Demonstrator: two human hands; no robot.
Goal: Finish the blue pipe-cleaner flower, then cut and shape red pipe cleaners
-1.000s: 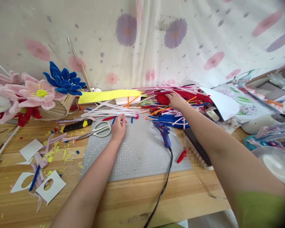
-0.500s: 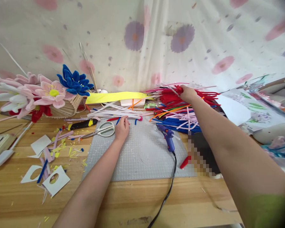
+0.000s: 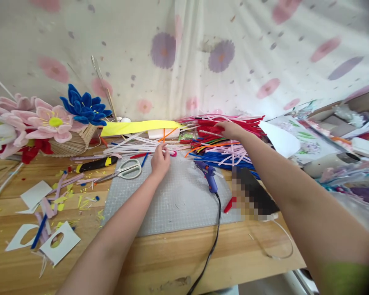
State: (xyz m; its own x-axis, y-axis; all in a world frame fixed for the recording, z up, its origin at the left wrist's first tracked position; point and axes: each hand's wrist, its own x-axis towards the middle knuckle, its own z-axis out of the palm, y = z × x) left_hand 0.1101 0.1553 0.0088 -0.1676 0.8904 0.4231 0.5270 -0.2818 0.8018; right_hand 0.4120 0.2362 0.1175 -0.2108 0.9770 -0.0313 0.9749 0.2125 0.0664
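My right hand [image 3: 232, 130] reaches to the back of the table, its fingers closed on red pipe cleaners [image 3: 252, 123] in a pile. A thin silvery strip [image 3: 213, 133] lies by its fingertips. At the mat's back edge is my left hand [image 3: 160, 160], fingers curled together beside white pipe cleaners [image 3: 132, 148]; what they may hold is hidden. Left of that hand lie scissors [image 3: 129, 169] with pale handles. A purple glue gun [image 3: 207, 174] rests on the grey cutting mat [image 3: 184, 205], between my forearms. Blue pipe cleaners [image 3: 215, 161] lie behind it.
Plush flowers [image 3: 55, 122] stand at the left, with paper pieces [image 3: 60, 242] and scraps in front. A black-and-yellow cutter [image 3: 96, 164] lies near the scissors. The glue gun's cord [image 3: 215, 241] runs over the front edge. A dark flat object [image 3: 256, 190] sits under my right forearm.
The view has shifted to the right. My right hand has come down a little with the red pipe cleaners. My left hand has moved slightly right and away from the scissors.
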